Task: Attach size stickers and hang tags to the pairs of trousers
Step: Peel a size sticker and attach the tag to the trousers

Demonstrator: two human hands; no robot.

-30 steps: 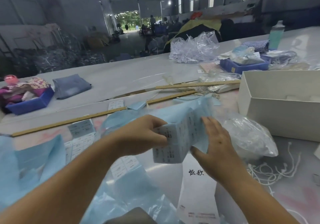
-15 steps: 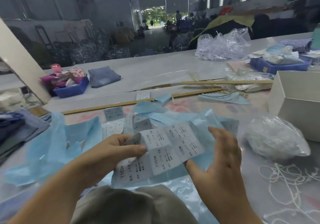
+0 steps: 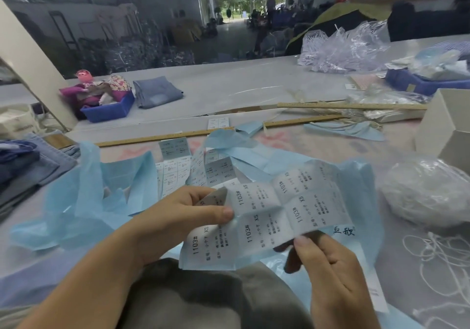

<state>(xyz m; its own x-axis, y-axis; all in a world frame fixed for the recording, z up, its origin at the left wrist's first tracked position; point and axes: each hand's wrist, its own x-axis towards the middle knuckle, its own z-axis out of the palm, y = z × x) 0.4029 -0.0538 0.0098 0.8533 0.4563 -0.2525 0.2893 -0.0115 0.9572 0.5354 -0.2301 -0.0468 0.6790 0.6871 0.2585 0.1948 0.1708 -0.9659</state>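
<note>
A sheet of white size stickers [image 3: 269,216] printed "1103# XS" on blue backing hangs in front of my chest. My left hand [image 3: 183,214] pinches its left edge, thumb on top, where one sticker corner curls up. My right hand [image 3: 323,260] pinches the sheet's lower right edge between thumb and fingers. More sticker sheets [image 3: 175,166] lie on the table among loose blue backing paper [image 3: 84,196]. Folded denim trousers [image 3: 33,168] are stacked at the left edge. A clear bag of white string tags [image 3: 427,191] sits at the right, and loose white strings [image 3: 437,257] lie beside it.
Wooden rulers [image 3: 351,106] lie across the table's middle. A white open box [image 3: 447,127] stands at the right. A blue bin of cloth [image 3: 106,107] and folded jeans [image 3: 156,92] sit at the back left, with crumpled clear plastic bags [image 3: 340,46] and another blue tray [image 3: 427,82] at the back right.
The sticker sheet has come closer and lower toward me and now lies flatter. My right hand has slid from the sheet's right side to its lower edge. My head has turned left.
</note>
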